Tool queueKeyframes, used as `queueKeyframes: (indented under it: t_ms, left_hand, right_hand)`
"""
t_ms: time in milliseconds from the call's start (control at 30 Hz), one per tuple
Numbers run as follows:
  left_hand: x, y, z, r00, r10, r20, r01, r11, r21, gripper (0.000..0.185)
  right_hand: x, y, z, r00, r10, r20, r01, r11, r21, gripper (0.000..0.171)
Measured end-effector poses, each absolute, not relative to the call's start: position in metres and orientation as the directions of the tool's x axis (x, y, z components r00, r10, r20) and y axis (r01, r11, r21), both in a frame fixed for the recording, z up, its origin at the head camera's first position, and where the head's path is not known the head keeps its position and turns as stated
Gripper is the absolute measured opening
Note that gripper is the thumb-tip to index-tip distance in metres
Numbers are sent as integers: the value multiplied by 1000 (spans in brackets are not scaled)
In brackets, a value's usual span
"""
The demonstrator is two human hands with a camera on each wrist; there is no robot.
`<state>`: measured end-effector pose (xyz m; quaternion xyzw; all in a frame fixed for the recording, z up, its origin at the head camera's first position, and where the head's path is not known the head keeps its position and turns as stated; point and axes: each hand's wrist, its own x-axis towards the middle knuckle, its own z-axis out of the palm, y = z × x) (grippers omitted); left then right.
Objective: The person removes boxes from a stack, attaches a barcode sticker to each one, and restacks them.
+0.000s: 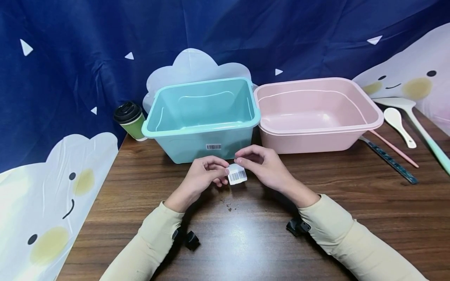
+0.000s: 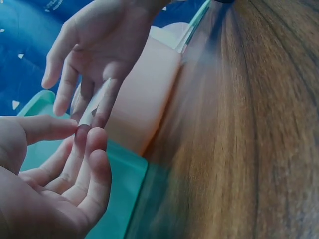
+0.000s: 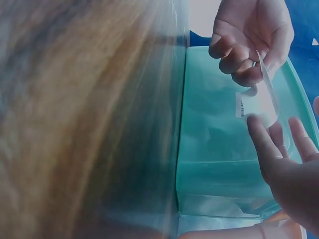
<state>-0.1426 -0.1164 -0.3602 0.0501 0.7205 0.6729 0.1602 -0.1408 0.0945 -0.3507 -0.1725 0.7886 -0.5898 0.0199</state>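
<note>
Pinching barcode label [image 1: 237,174], both hands

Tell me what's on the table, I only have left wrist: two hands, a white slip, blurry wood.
Observer: The slip is a barcode sticker, pinched by the left hand and right hand in front of a teal bin.
Operator: Anything in the bin?
Observer: No, it looks empty; the pink tub beside it too.
Operator: Anything else out there?
Observer: A lidded cup left of the bin, and spoons right of the tub.
</note>
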Motion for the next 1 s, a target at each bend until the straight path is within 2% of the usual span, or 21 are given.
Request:
queueKeyframes:
  t_ms: [333,500,667,1000]
  left_hand:
    - [-141,-115,-357,-956,263,-126,-120,38,992,23]
    - [-140,-115,-354,-961,248,-119,-115,31,993,20]
    - [-139,-115,-351,-972,214,-98,-93,33,995,18]
    - [-141,-116,-354,-979,196,-58,-53,31,998,18]
  right_hand:
    - [-138,96,-346,-917,-289,275,-327,149,-933,20]
    - [-139,98,-346,-906,-295,304,-362,165,-918,22]
    - [-141,101,-346,-904,-331,272,-349,201,-916,25]
    - [-143,100,-347,-904,-400,153,-224,136,-965,34]
